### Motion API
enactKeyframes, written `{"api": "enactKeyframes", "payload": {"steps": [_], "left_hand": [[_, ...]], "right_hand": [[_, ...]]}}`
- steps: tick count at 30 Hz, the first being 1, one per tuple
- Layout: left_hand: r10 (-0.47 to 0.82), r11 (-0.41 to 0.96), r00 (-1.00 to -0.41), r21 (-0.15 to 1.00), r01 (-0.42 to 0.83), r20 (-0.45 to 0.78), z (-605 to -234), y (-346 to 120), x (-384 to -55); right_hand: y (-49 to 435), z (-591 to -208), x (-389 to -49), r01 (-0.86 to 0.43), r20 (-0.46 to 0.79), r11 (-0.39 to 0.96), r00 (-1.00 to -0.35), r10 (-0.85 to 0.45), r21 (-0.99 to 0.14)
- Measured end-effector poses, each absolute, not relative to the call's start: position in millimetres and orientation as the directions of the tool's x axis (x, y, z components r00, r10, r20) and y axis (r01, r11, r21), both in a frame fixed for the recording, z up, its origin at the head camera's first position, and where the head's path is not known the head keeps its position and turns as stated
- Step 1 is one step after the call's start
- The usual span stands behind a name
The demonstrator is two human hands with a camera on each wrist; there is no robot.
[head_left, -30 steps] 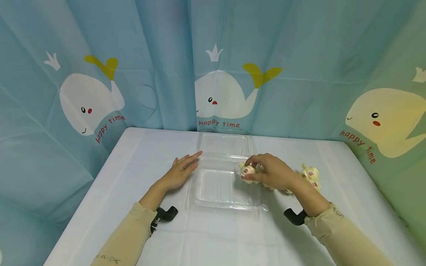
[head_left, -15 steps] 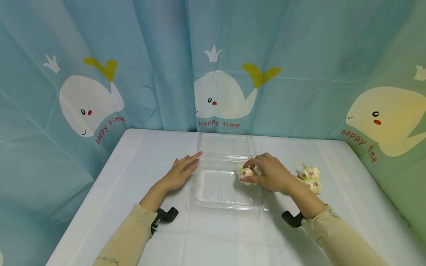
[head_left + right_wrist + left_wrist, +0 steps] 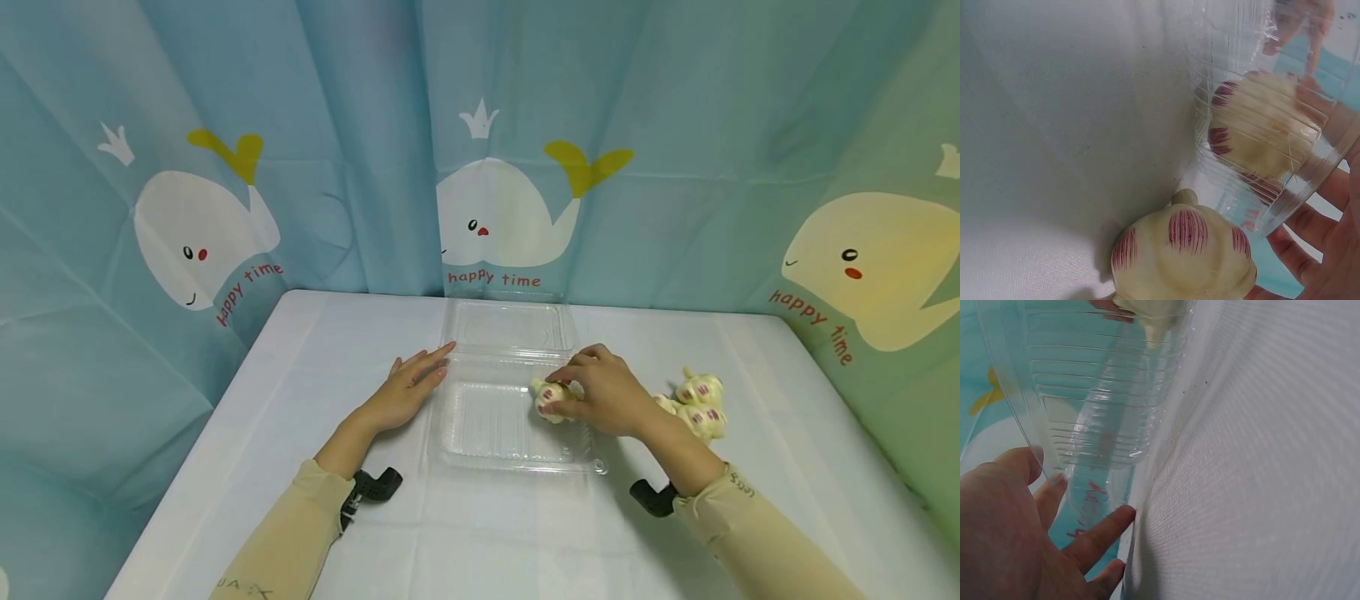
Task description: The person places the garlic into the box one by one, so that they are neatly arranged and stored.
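An open clear plastic clamshell box (image 3: 487, 425) lies on the table. Inside its right part, my right hand (image 3: 607, 392) holds a cream garlic bulb (image 3: 551, 403) with purple streaks between thumb and fingers. Through the ribbed wall in the right wrist view, that bulb (image 3: 1260, 131) appears close to the box base. My left hand (image 3: 397, 396) rests by the box's left edge with fingers extended. In the left wrist view, the left thumb and a fingertip (image 3: 1054, 484) touch the rim. Whatever lies behind my right hand is hidden.
Several more garlic bulbs (image 3: 703, 417) cluster on the white table (image 3: 480, 533), right of the box, partly behind my right forearm. One bulb (image 3: 1182, 253) sits just outside the box wall. The flat lid (image 3: 510, 327) extends toward the whale-print curtain (image 3: 375, 167).
My right hand has shifted slightly left and downward with the garlic bulb, inside the box. More of the bulbs at the right now show past the forearm. My left hand has stayed put.
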State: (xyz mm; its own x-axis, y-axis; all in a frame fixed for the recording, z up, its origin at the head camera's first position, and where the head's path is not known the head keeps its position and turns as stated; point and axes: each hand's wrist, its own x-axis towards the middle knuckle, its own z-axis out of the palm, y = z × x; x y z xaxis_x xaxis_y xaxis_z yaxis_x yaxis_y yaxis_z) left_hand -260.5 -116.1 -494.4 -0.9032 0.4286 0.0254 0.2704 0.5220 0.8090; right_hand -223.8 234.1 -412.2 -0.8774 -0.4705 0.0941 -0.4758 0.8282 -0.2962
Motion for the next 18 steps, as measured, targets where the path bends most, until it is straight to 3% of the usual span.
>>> {"api": "enactKeyframes", "payload": {"steps": [18], "left_hand": [[0.428,0.514,-0.904,0.818,0.26,0.018,-493.2,-117.2,-259.8]], "right_hand": [[231.7,-411.5,-222.9,-0.479,0.106,0.839,-0.877,-0.468,-0.258]]}}
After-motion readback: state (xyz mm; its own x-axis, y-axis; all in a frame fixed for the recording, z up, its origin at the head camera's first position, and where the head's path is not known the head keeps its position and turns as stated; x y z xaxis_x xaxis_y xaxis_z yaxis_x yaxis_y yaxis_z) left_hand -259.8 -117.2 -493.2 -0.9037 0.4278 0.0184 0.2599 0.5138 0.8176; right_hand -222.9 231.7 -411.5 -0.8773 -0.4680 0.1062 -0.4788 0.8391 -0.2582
